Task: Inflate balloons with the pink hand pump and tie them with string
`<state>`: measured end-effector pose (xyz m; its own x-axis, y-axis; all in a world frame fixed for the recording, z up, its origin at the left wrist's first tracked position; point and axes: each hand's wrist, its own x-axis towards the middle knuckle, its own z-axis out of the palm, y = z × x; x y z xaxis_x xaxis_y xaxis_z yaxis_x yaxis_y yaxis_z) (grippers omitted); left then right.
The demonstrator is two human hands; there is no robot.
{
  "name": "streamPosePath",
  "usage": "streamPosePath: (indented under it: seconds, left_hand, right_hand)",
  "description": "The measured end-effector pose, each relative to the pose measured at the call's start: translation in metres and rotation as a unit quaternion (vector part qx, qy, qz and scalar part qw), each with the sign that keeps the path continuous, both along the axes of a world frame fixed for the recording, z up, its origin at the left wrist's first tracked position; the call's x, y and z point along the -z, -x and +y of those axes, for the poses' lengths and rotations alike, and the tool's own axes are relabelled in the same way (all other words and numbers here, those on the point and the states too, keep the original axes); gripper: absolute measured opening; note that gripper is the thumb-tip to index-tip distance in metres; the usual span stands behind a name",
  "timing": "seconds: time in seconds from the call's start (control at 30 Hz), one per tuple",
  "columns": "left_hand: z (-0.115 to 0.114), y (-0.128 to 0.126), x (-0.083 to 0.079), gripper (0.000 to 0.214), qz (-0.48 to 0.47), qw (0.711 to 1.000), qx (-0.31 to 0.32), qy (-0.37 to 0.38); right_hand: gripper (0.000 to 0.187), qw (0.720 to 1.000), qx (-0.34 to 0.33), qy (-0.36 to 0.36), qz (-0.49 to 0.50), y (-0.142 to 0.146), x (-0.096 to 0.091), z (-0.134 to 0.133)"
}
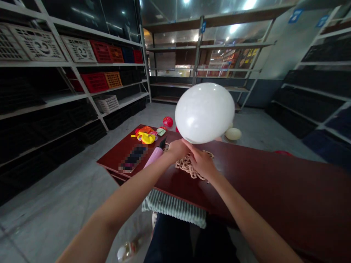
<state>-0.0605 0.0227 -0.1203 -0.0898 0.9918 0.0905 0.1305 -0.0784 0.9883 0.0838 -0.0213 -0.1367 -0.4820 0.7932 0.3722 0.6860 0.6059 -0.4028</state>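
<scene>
One dark red table (pixel 255 182) is standing in front, a white balloon (pixel 205 111) being held above its far edge. The left hand (pixel 178 149) and right hand (pixel 203 164) are meeting, fingers curled, gripping the balloon's lower end, while tan cord (pixel 187 166) is lying heaped below them.

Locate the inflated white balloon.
In the head view, the inflated white balloon is right of centre, just beyond the left hand and right hand, above the glossy dark-red table.
</scene>
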Motion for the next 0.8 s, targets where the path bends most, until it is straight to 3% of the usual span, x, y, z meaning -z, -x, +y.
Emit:
streamPosePath:
  seconds: [0.2,0.3,0.4,0.5,0.6,0.73,0.8]
  left_hand:
    - [-0.011,-0.063,-0.013,0.04,0.234,0.967,0.099,-0.034]
    - [-0.012,-0.074,-0.014,0.041,0.288,0.948,0.123,-0.058]
    - [-0.011,-0.074,-0.006,0.045,0.348,0.921,0.147,-0.094]
    - [-0.011,-0.068,0.003,0.044,0.415,0.871,0.174,-0.196]
    - [-0.013,-0.061,0.003,0.03,0.46,0.825,0.2,-0.262]
    - [-0.017,-0.054,-0.01,0.026,0.601,0.691,0.238,-0.324]
    - [-0.019,-0.054,-0.012,0.027,0.618,0.662,0.22,-0.363]
  right_hand:
    - [0.062,0.997,0.072,-0.003,-0.026,-0.065,0.002,0.008]
    - [0.051,0.992,0.107,0.043,-0.054,-0.092,0.01,0.009]
    - [0.044,0.994,0.094,0.054,-0.021,-0.11,0.025,0.012]
    - [0.042,0.995,0.076,0.053,0.046,-0.115,0.041,0.018]
    - [0.039,0.985,0.056,0.075,0.142,-0.109,0.05,0.023]
    - [0.032,0.945,0.006,0.135,0.296,-0.099,0.053,0.024]
    - [0.031,0.92,-0.005,0.16,0.358,-0.097,0.053,0.023]
